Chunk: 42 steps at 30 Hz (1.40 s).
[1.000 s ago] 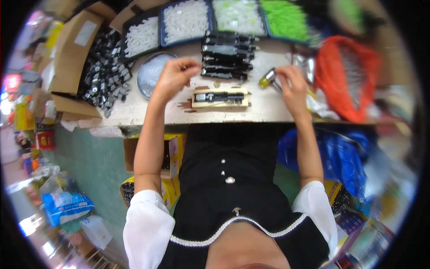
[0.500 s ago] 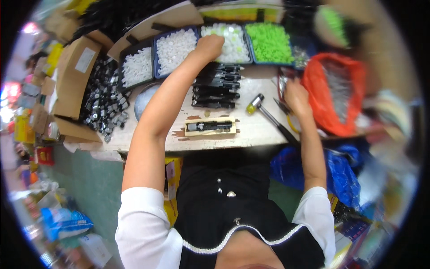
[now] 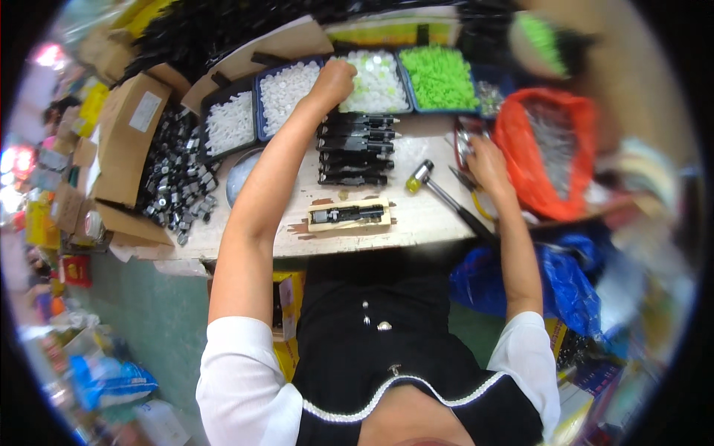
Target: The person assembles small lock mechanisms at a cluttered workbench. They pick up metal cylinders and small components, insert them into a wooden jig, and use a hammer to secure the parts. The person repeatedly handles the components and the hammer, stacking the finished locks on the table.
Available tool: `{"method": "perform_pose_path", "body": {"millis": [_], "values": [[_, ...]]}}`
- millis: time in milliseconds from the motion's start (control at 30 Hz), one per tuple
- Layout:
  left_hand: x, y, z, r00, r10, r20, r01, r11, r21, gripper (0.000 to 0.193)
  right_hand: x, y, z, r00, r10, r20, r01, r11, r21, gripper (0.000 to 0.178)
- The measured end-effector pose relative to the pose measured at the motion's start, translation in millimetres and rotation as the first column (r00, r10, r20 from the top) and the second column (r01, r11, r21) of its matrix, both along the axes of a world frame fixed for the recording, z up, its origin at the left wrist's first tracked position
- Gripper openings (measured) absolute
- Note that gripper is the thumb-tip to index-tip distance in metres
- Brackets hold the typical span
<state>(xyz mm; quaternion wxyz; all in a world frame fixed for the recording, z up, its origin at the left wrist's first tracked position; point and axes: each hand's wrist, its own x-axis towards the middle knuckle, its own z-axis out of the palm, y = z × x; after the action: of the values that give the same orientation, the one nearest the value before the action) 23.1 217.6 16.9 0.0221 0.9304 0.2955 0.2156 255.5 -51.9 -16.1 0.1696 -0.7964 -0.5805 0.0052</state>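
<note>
My left hand (image 3: 333,83) is over the line between a tray of small white plastic parts (image 3: 288,95) and a tray of translucent round caps (image 3: 377,83). Its fingers are curled together, and what they pinch is hidden. Farther right, my right hand (image 3: 488,165) reaches with bent fingers into a small red-edged container (image 3: 468,134); its fingertips blur into the contents. A black and grey mechanism (image 3: 346,215) lies in a pale wooden fixture (image 3: 314,225) near the table's front edge. Behind it, several black assemblies (image 3: 355,149) lie in a stacked row.
A hammer (image 3: 454,199) and yellow-handled pliers (image 3: 480,202) lie beside my right forearm. Bright green parts (image 3: 439,78) fill another tray. At right stands a red plastic bag (image 3: 513,141) of clear parts; at left, a cardboard box (image 3: 128,141) borders a pile of black-and-silver pieces (image 3: 178,171).
My left hand has drawn slightly left, off the translucent caps. My right hand stays at the red-edged container with a small shift. The whole view has tilted a little.
</note>
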Motion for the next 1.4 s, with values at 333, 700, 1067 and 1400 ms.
{"method": "perform_pose_path", "body": {"millis": [333, 700, 1067, 1400], "values": [[-42.3, -74.9, 48.1, 0.705, 0.288, 0.648, 0.417, 0.571, -0.707, 0.016, -7.5, -12.1, 17.7, 0.913, 0.069, -0.403, 0.006, 0.983, 0.183, 0.024], [-108.2, -225.9, 3.6, 0.577, 0.487, 0.655, 0.732, 0.047, -0.68, 0.02, -137.1, -23.4, 71.8, 0.267, 0.324, -0.908, -0.214, 0.938, 0.272, 0.012], [-129.2, -241.5, -3.7, 0.591, 0.461, 0.662, 0.727, 0.05, -0.685, 0.02, -175.7, -17.1, 59.5, 0.258, 0.474, -0.842, -0.374, 0.853, 0.365, 0.01], [-130.7, -248.5, -24.3, 0.453, 0.588, 0.67, 0.729, 0.188, -0.658, 0.015, -201.4, -13.2, 46.2, 0.533, 0.595, -0.601, -0.377, 0.803, 0.461, 0.01]]}}
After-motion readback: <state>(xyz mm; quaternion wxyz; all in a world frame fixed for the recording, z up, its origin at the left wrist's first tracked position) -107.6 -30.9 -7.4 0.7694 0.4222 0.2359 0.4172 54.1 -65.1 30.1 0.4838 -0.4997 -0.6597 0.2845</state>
